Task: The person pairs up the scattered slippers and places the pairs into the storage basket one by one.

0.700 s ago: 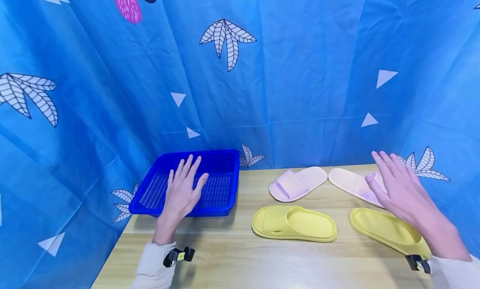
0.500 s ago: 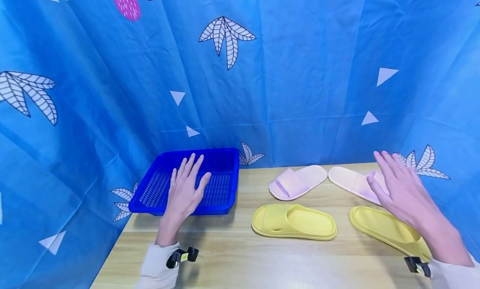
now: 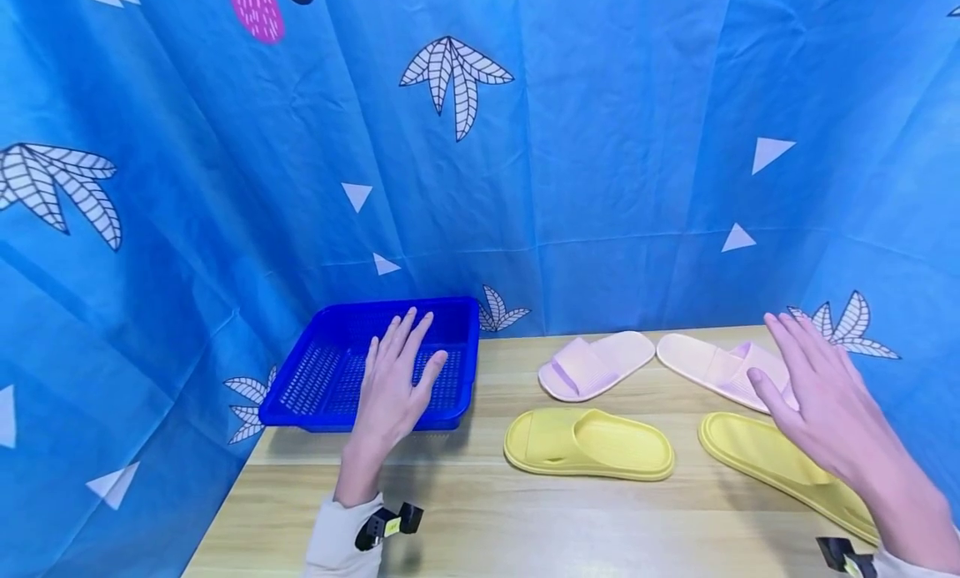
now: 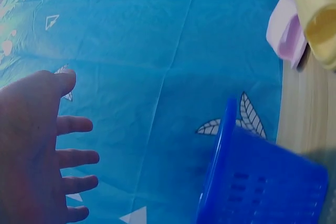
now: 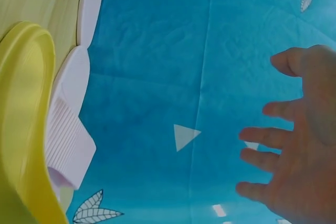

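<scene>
My left hand [image 3: 393, 390] hovers in front of and over the blue plastic basket [image 3: 467, 378], its fingers straight and holding nothing. In the left wrist view its fingers [image 4: 79, 158] are spread, well apart from the basket's rim. At the right, my right hand [image 3: 828, 403] hangs over a yellow slipper [image 3: 757, 449] and a pink slipper [image 3: 693, 361], covering part of each. Its fingers [image 5: 265, 137] are extended with nothing in them. Another yellow slipper [image 3: 622, 444] and another pink slipper [image 3: 618, 357] lie between the hands, on the table.
The wooden table [image 3: 570, 520] runs back to a blue patterned curtain [image 3: 615, 144], which also hangs at both sides. The basket stands at the table's back left. A black strap with a small device [image 3: 386, 528] sits on the left wrist.
My left hand has moved to the right across the front of the basket. The right hand has shifted slightly right and down. The slippers and basket stay where they were.
</scene>
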Demonstrator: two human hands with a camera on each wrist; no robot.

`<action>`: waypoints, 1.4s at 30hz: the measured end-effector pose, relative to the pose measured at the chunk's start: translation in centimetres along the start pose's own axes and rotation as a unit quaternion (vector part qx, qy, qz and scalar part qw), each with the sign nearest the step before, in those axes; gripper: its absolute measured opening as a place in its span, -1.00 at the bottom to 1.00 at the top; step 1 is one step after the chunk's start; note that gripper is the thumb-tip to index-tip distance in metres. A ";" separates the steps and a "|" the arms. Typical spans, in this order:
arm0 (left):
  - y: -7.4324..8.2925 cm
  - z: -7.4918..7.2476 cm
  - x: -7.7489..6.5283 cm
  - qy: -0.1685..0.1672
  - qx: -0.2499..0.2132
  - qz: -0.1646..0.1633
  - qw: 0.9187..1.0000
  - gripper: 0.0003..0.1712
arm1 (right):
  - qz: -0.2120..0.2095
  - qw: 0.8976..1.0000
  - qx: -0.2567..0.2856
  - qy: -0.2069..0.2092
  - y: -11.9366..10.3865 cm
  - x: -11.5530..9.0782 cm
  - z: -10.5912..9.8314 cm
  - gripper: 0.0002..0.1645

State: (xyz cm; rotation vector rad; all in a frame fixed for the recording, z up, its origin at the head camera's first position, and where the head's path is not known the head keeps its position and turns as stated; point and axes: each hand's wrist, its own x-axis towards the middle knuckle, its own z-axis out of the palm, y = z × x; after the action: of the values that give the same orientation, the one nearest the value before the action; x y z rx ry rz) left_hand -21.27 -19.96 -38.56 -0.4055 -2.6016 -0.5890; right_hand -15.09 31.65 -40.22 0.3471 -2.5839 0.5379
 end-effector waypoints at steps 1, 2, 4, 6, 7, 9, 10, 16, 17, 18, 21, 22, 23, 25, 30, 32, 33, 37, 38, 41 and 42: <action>0.3 0.2 0.0 -0.001 -0.004 0.003 1.000 -0.25 | -0.001 1.000 0.001 0.004 0.0 -0.2 -0.1 -0.13; 0.5 0.4 0.0 -0.001 -0.008 0.007 1.000 -0.25 | -0.001 1.000 0.003 0.009 0.0 -0.3 -0.1 -0.13; 1.1 0.7 0.0 -0.002 -0.017 0.014 1.000 -0.25 | -0.001 1.000 0.006 0.017 0.0 -0.6 -0.3 -0.14; 1.6 1.0 0.0 -0.002 -0.027 0.021 0.999 -0.26 | 0.000 1.000 0.008 0.024 0.0 -0.8 -0.4 -0.14; 1.8 1.2 0.0 -0.001 -0.032 0.025 0.999 -0.26 | 0.000 1.000 0.011 0.026 0.0 -0.9 -0.4 -0.14; 2.2 1.6 -0.1 0.001 -0.041 0.033 0.999 -0.27 | 0.003 1.000 0.017 0.026 0.0 -1.1 -0.5 -0.13; 2.4 1.8 -0.1 0.001 -0.045 0.038 0.998 -0.28 | 0.005 0.999 0.020 0.026 0.1 -1.2 -0.5 -0.13; 3.7 2.8 -0.1 0.001 -0.067 0.066 0.996 -0.30 | 0.011 0.999 0.031 0.022 0.4 -1.9 -0.5 -0.12; 3.9 3.0 -0.1 -0.001 -0.071 0.068 0.995 -0.29 | 0.012 0.999 0.034 0.021 0.5 -2.0 -0.5 -0.12; 4.1 3.1 0.0 -0.002 -0.075 0.070 0.995 -0.29 | 0.013 0.999 0.036 0.021 0.5 -2.1 -0.5 -0.12; 4.5 3.5 -0.1 -0.010 -0.089 0.070 0.994 -0.29 | 0.015 0.999 0.042 0.018 0.6 -2.5 -0.5 -0.10; 4.6 3.5 -0.1 -0.012 -0.092 0.070 0.993 -0.29 | 0.016 0.999 0.044 0.018 0.7 -2.7 -0.5 -0.09; 4.7 3.6 -0.1 -0.014 -0.095 0.071 0.993 -0.28 | 0.016 0.999 0.044 0.019 0.7 -2.8 -0.5 -0.09; 4.9 3.8 -0.2 -0.018 -0.102 0.072 0.992 -0.28 | 0.015 0.999 0.046 0.019 0.9 -3.1 -0.5 -0.08; 5.2 4.4 -0.4 -0.034 -0.113 0.074 0.990 -0.28 | 0.017 0.999 0.043 0.018 1.4 -3.8 -0.4 -0.06; 5.3 4.7 -0.5 -0.038 -0.120 0.079 0.989 -0.28 | 0.021 0.999 0.041 0.017 1.5 -4.1 -0.4 -0.06; 5.3 4.8 -0.6 -0.040 -0.122 0.082 0.988 -0.28 | 0.023 0.999 0.040 0.016 1.5 -4.2 -0.4 -0.05; 5.5 5.5 -0.9 -0.043 -0.134 0.097 0.985 -0.29 | 0.031 0.999 0.042 0.008 1.7 -4.6 -0.4 -0.04; 5.5 5.6 -0.9 -0.047 -0.134 0.098 0.985 -0.28 | 0.032 0.999 0.041 0.006 1.7 -4.7 -0.4 -0.03; 5.8 6.0 -1.1 -0.054 -0.130 0.097 0.985 -0.26 | 0.036 0.999 0.040 0.001 1.8 -4.9 -0.4 -0.02; 5.9 6.2 -1.1 -0.056 -0.129 0.097 0.985 -0.25 | 0.036 0.999 0.040 0.001 1.8 -5.0 -0.4 -0.01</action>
State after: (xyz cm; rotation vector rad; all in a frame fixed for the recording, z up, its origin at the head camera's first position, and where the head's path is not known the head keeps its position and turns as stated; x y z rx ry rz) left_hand -20.31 -12.19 -42.09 -0.7855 -2.5562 -0.8600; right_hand -11.26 34.18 -42.98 0.2808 -2.5859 0.6669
